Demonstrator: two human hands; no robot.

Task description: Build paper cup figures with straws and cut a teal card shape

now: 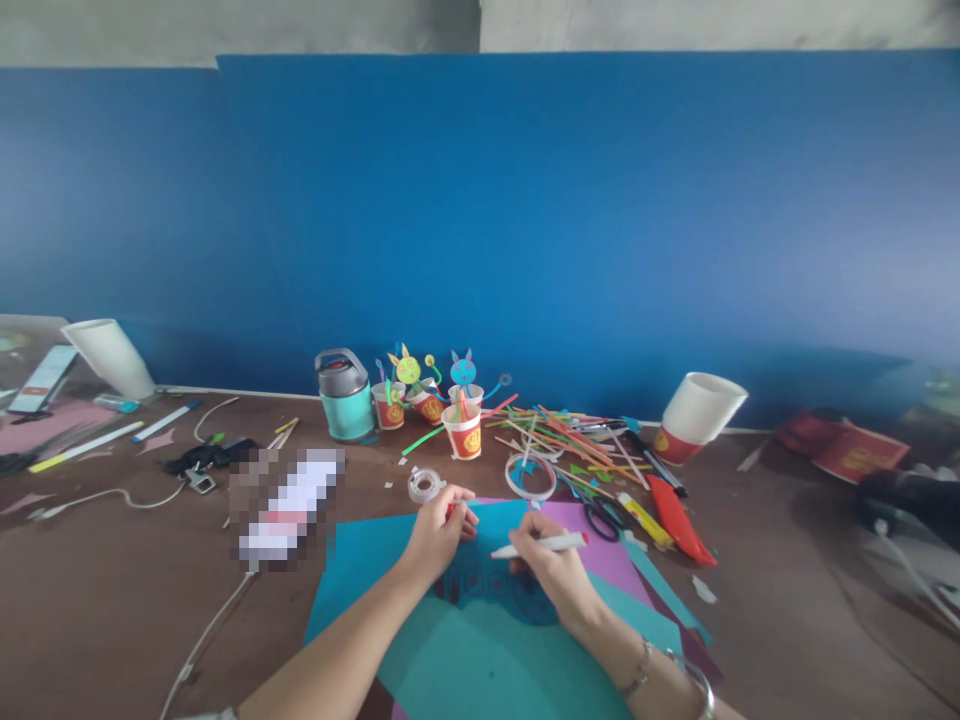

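Observation:
A white marker [551, 544] with red ends is gripped in my right hand [546, 560], its tip pointing left above the teal paper. My left hand [444, 535] rests at the top of that paper, fingers curled round a small red item, perhaps the marker's cap. Dark outlined shapes and reddish marks lie on the teal paper [480, 650] between and below my hands. Purple paper [592, 540] shows under it at the right. Just behind my left hand is a tape roll [425, 485]; a larger clear roll [530, 478] lies behind my right hand.
Behind stand a teal flask [347, 400] and paper cups with animal faces [463, 372]. Colourful strips [577, 440], black scissors [601, 520], a yellow cutter [646, 522] and a red object [681, 520] lie at the right. Stacked cups [694, 415] stand beyond; a blurred phone [292, 505] is at left.

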